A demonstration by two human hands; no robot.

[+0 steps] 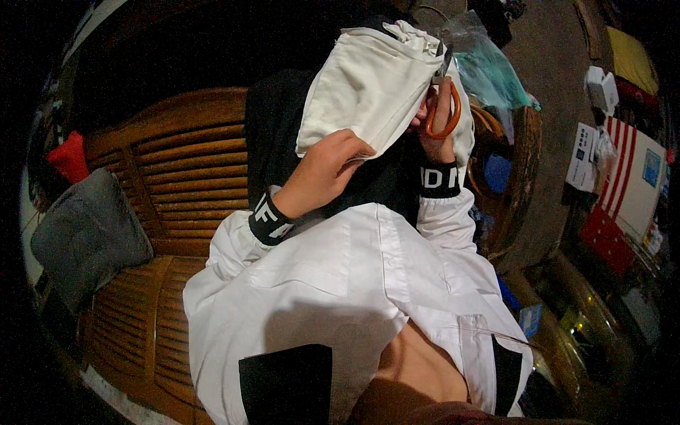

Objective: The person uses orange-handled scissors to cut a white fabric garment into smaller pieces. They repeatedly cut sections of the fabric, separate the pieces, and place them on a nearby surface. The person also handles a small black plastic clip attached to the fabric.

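A white cloth piece [365, 85], folded and bunched at its far edge, is held up over the dark fabric [273, 134] across my lap. My left hand [322, 173] is closed, pinching the cloth's near edge between thumb and fingers. At the cloth's right side my right hand [440, 138] is closed around scissors [454, 120] with orange handles. Their dark blades point away from me beside the bunched edge; whether they touch it I cannot tell. Cloth and handles partly hide my right fingers.
A slatted wooden bench [191, 177] extends to the left, with a grey cushion [92, 234] and a red item [69, 157] on it. Right of the cloth lies a clear plastic bag [489, 67] with greenish contents, near a wooden armrest [523, 170]. Boxes and papers line the far right.
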